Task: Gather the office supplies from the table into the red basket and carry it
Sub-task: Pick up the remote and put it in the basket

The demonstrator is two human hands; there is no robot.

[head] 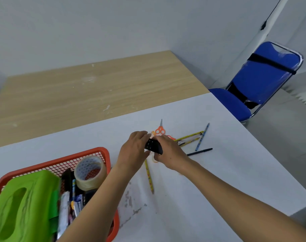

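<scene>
Left hand (135,147), right hand (170,151) outstretched, gripping black object (153,146), perhaps stapler

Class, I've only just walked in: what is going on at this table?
A person grips a small black object with the left hand and the right hand, just above the white table. The red basket at the near left already holds a tape roll, a green box and some pens. Orange scissors, pencils and a black pen lie on the table, not yet gathered.
</scene>
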